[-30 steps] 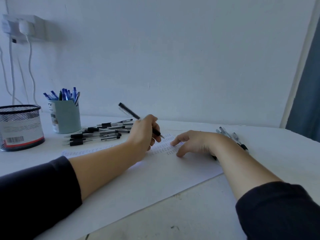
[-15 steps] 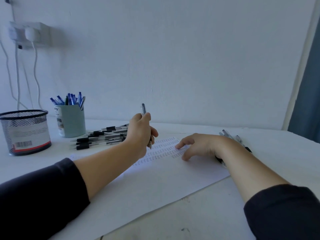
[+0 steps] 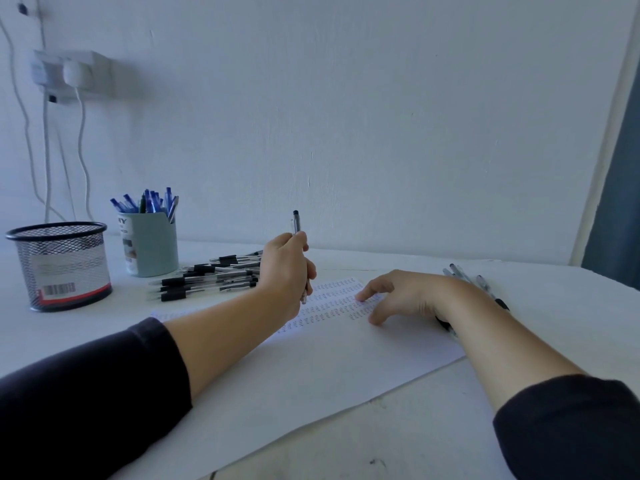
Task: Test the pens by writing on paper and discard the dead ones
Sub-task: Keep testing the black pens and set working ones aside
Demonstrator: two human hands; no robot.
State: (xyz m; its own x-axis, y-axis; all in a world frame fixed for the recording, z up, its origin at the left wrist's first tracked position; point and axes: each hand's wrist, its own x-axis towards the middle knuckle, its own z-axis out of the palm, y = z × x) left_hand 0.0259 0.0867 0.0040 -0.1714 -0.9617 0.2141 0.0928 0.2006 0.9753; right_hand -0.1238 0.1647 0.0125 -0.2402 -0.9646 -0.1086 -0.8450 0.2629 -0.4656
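My left hand [image 3: 285,271] grips a clear pen with a black end [image 3: 296,223], held nearly upright with its tip down at the white paper [image 3: 332,355]. Rows of small scribbles cover the paper's far part. Spread fingertips of my right hand [image 3: 401,294] press on the sheet beside the scribbles. A pile of several black-capped pens [image 3: 211,277] lies left of my left hand. A few more pens [image 3: 481,284] lie on the table behind my right wrist.
A black mesh bin [image 3: 60,265] stands at the far left. Beside it a pale teal cup [image 3: 150,249] holds several blue pens. A wall socket with a white charger and cables hangs above them. The white table's [image 3: 433,438] edge runs near the right.
My left hand swung the pen from a leftward slant to nearly upright and shifted a little left along the scribbled rows. My right hand stayed pressing on the paper.
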